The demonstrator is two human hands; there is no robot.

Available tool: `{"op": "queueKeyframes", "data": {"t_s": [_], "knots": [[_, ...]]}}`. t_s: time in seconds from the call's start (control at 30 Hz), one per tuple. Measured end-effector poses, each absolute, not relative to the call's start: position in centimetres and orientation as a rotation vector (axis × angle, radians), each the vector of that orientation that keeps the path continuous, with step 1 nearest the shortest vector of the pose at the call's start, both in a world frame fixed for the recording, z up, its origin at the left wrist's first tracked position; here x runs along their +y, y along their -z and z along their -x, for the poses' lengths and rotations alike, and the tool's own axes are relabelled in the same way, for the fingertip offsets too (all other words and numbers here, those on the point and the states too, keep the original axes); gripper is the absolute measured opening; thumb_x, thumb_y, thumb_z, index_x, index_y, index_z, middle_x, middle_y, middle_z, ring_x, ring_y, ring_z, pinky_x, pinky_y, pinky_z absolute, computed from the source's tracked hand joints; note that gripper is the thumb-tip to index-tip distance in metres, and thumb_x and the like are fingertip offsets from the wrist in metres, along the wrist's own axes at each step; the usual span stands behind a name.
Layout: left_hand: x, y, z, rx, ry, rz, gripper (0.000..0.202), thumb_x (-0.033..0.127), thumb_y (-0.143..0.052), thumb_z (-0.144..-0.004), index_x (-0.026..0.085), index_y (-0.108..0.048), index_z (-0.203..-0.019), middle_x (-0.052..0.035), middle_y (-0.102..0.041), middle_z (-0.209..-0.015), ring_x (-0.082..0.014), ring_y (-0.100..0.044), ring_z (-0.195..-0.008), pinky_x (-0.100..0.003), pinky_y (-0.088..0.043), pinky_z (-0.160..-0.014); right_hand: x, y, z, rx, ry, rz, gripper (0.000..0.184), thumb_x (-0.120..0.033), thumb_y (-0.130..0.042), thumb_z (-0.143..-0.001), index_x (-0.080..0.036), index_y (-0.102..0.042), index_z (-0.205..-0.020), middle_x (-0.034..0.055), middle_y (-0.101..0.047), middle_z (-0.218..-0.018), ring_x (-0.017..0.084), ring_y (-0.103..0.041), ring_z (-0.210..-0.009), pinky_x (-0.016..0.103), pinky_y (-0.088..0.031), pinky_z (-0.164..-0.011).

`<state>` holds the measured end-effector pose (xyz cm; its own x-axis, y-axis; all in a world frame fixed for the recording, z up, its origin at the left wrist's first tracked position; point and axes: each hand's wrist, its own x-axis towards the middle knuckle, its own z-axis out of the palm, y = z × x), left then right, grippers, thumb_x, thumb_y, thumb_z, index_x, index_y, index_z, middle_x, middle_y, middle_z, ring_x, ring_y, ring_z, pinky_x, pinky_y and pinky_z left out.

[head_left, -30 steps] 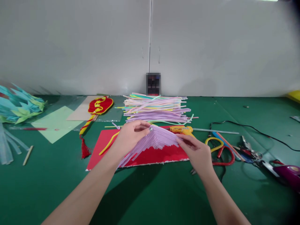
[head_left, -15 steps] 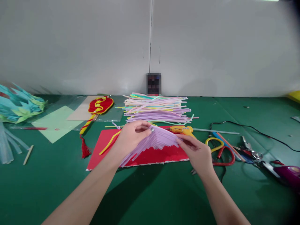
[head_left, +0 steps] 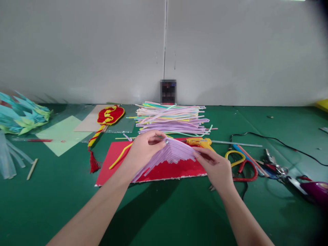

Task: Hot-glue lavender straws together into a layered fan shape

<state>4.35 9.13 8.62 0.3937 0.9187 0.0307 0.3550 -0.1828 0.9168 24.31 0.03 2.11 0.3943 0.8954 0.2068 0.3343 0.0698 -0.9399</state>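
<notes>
A row of light purple pipe cleaners [head_left: 176,150], bent into nested V shapes side by side, is held up above the table. My left hand [head_left: 148,148] pinches it near the top of the bend, thumb and fingers closed. At its right edge, my right hand [head_left: 214,165] grips the stems between thumb and fingertips. Beneath lies a red board [head_left: 166,172] with a ragged white front edge. Partly behind my right hand is a yellow glue gun [head_left: 201,141] with a clear glue stick in its back. A yellow pipe cleaner [head_left: 120,156] rests on the board by my left wrist.
Behind the board lies a pile of pastel pipe cleaners [head_left: 171,119]. Scissors [head_left: 247,171], keys [head_left: 271,160] and a black cord [head_left: 279,141] are at right. Leftward are a red-yellow fan [head_left: 112,116] with a tassel, green paper [head_left: 61,135] and glue sticks [head_left: 7,160].
</notes>
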Motion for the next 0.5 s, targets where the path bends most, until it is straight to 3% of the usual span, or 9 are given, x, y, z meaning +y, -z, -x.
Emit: {"op": "queueKeyframes", "data": {"t_s": [0.5], "knots": [[9.18, -8.4, -4.22, 1.119, -0.761, -1.762, 0.011, 0.021, -0.059, -0.078, 0.019, -0.062, -0.088, -0.0021, -0.07, -0.089, -0.0175, -0.066, -0.087, -0.03, -0.051, -0.083, 0.1, -1.9, -24.4, -1.146, -0.617, 1.5, 0.017, -0.033, -0.067, -0.075, -0.027, -0.073, -0.089, 0.0014, -0.073, -0.09, 0.021, -0.068, -0.085, 0.036, -0.057, -0.08]]}}
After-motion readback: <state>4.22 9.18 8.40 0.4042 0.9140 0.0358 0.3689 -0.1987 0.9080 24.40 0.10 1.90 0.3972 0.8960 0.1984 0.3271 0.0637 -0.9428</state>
